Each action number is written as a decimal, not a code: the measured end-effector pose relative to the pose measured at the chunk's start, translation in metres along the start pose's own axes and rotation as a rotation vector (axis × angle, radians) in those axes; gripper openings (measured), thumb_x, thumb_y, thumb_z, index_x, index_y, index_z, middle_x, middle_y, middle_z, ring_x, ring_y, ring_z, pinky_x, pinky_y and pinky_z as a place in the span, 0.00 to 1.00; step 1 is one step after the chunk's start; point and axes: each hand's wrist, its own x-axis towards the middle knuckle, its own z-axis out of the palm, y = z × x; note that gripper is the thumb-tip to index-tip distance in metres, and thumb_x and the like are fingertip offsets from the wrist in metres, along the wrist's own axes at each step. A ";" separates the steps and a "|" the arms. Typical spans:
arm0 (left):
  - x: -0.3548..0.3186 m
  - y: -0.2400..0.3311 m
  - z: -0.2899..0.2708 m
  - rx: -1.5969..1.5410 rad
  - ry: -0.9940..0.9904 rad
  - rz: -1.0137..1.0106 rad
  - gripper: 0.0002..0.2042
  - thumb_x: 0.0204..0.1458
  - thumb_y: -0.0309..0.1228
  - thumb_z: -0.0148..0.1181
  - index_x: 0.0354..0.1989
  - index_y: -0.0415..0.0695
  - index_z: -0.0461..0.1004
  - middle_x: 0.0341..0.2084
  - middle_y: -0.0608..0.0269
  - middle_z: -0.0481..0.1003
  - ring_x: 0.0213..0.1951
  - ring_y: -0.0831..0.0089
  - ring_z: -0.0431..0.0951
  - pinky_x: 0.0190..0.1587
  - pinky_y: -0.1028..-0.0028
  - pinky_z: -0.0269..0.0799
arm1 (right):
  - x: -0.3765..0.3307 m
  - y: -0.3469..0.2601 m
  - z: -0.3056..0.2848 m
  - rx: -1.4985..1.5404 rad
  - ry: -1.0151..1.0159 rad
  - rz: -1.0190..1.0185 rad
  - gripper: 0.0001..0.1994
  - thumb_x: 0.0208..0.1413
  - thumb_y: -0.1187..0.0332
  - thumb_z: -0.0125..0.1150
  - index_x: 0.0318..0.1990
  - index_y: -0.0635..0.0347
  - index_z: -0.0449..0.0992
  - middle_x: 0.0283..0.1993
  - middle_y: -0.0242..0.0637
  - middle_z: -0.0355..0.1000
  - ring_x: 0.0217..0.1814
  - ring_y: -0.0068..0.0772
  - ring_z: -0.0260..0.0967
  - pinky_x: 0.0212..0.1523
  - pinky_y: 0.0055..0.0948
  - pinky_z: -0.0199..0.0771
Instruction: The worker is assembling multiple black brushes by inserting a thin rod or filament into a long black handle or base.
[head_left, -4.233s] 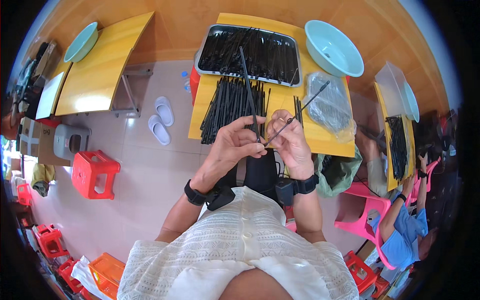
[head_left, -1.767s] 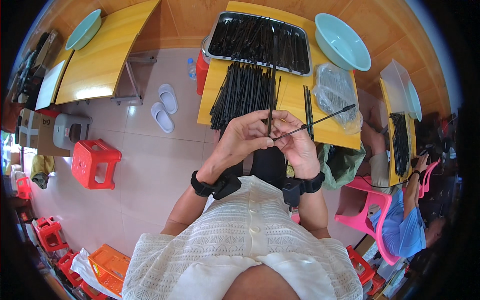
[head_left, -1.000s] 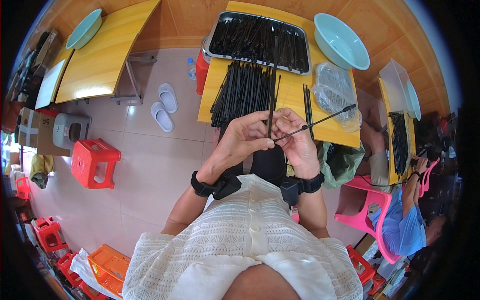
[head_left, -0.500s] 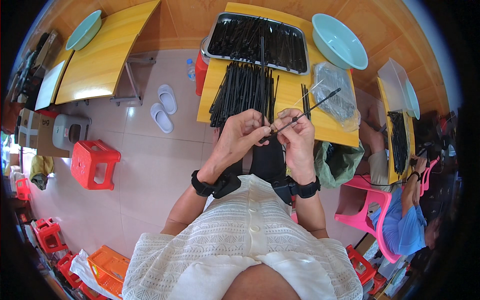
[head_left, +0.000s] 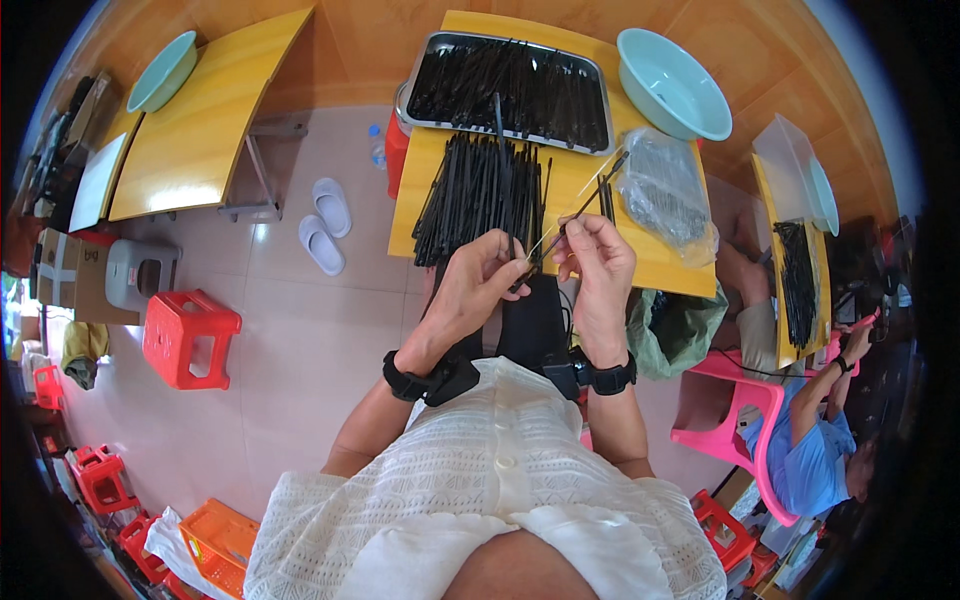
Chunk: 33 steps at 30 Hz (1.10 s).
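My left hand [head_left: 468, 290] is closed, pinching a slim black rod [head_left: 504, 165] that points away from me toward the metal tray [head_left: 428, 118]. Just to its right, my right hand [head_left: 603, 285] is closed on a second slim black rod [head_left: 602, 184], slanting up to the right. A thin pale strand [head_left: 540, 243] shows between the two hands; which of them holds it I cannot tell. Both hands are above my lap at the table's near edge. Beyond them lies a pile of black rods [head_left: 465, 195], and the tray behind is heaped with similar dark pieces.
A clear plastic bag [head_left: 665, 195] of dark pieces and a pale blue basin [head_left: 675, 85] are on the yellow table [head_left: 575, 175]. A green sack [head_left: 685, 325] hangs beside my right arm. A red stool [head_left: 190, 338] stands left. Another person [head_left: 805, 450] sits at right.
The rod in my right hand has swung to a steeper slant, and that hand has drawn slightly away from the left. The left-hand rod leans a little more left.
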 end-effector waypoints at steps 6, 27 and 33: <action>0.001 0.003 0.003 -0.032 -0.037 -0.012 0.04 0.54 0.24 0.51 0.31 0.37 0.65 0.24 0.67 0.69 0.29 0.79 0.75 0.29 0.82 0.71 | 0.011 0.010 -0.007 0.160 0.037 0.100 0.07 0.54 0.68 0.56 0.32 0.63 0.72 0.23 0.29 0.69 0.21 0.15 0.64 0.19 0.13 0.61; 0.000 0.000 0.004 -0.021 -0.040 -0.068 0.05 0.52 0.23 0.52 0.29 0.34 0.66 0.24 0.63 0.70 0.26 0.75 0.77 0.25 0.81 0.74 | 0.012 0.011 0.005 -0.100 -0.011 -0.218 0.22 0.55 0.75 0.53 0.57 0.63 0.56 0.21 0.26 0.59 0.16 0.13 0.58 0.16 0.12 0.58; -0.001 0.002 0.005 0.014 -0.059 -0.113 0.04 0.51 0.22 0.53 0.29 0.35 0.66 0.24 0.65 0.69 0.25 0.76 0.77 0.24 0.82 0.74 | 0.013 0.009 0.005 -0.131 -0.014 -0.197 0.21 0.54 0.76 0.54 0.56 0.63 0.58 0.20 0.24 0.58 0.15 0.12 0.57 0.16 0.12 0.56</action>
